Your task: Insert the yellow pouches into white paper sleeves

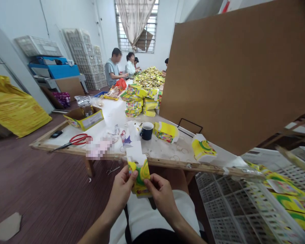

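Two bare hands hold a small yellow-and-green printed cardboard carton with white flaps above the person's lap, just in front of a white-topped table with a wooden edge. The left hand pinches the carton's left side between thumb and fingers; the right hand pinches its right side, lower down. White flaps stand up from the far end, unfolded. The step in hand looks like shaping or checking the carton by its sides; whether it is fully opened out cannot be told. The next move seems to call for a light, even grip, so the thin card does not crease, and a free finger for the loose flaps. On the table, beyond the carton, sit a dark blue mug with a white inside and, to the left, red-handled scissors. Similar yellow cartons lie right of the mug.
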`<state>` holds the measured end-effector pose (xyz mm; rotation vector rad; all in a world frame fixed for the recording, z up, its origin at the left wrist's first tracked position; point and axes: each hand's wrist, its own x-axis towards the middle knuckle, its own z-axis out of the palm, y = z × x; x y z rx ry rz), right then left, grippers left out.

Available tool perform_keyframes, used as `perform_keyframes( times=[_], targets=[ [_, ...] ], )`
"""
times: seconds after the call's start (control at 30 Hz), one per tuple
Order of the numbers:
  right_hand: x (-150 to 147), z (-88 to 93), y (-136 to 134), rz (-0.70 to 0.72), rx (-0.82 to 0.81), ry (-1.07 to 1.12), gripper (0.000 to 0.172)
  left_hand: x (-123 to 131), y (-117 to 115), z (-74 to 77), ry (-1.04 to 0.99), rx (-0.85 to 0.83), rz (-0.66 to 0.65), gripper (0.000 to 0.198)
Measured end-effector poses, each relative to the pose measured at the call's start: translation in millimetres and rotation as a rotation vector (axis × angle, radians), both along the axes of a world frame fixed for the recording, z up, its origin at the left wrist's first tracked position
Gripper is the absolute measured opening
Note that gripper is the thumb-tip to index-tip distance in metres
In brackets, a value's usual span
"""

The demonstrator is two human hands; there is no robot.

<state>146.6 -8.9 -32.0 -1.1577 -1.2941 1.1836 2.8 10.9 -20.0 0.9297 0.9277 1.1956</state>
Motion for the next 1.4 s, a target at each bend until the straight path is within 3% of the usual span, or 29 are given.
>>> perform_keyframes(
  times=[0.13, 0.23, 0.33, 0.43, 0.57, 0.63, 0.7, 0.77, 0.87, 0.93, 1.1, 1.27, 1.4],
  targets=[
    [7.4, 2.0, 6.0, -0.002, 0.057, -0.078, 0.024, 0.4, -4.9, 8.9, 0.04, 0.086, 0.032, 0.054],
    [16.0, 9.5, 12.1, 0.045, 0.123, 0.034, 0.038, -0.1, -6.5, 13.9, 0.0, 0.136, -0.08, 0.057],
    [26.0, 18.3, 18.6, 0.145, 0.148, 0.125, 0.045, -2.8, -5.8, 14.7, -0.025, 0.146, -0.219, 0.053],
    [35.3, 24.7, 23.8, 0.245, 0.122, 0.102, 0.03, -6.5, -5.6, 13.3, -0.032, 0.114, -0.317, 0.045],
    [41.7, 27.7, 26.7, 0.245, 0.113, 0.029, 0.02, -6.7, -8.1, 12.6, -0.027, 0.103, -0.41, 0.033],
    [41.0, 27.9, 26.5, 0.206, 0.142, -0.011, 0.022, -4.8, -9.2, 13.6, -0.055, 0.1, -0.414, 0.037],
    [38.9, 27.9, 26.2, 0.151, 0.183, 0.0, 0.016, -3.0, -9.5, 15.1, -0.082, 0.093, -0.385, 0.055],
    [37.8, 28.1, 26.8, 0.117, 0.207, 0.037, 0.023, -2.4, -9.2, 16.3, -0.077, 0.094, -0.369, 0.067],
    [42.1, 30.6, 29.3, 0.123, 0.302, -0.042, 0.022, -2.5, -8.4, 15.9, -0.013, 0.095, -0.366, 0.054],
    [47.3, 33.9, 30.4, 0.132, 0.351, -0.126, 0.031, -2.2, -8.0, 14.4, 0.036, 0.097, -0.336, 0.045],
    [47.9, 38.9, 28.4, 0.289, 0.006, -0.095, 0.03, 0.0, -9.3, 13.0, 0.104, 0.132, -0.309, 0.047],
    [43.9, 37.7, 29.9, 0.24, -0.028, -0.154, 0.031, -1.3, -9.6, 15.7, 0.138, 0.171, -0.314, 0.045],
    [53.6, 39.2, 34.3, 0.249, -0.051, -0.032, 0.034, -2.5, -7.8, 13.3, 0.177, 0.169, -0.282, 0.045]
  ],
)
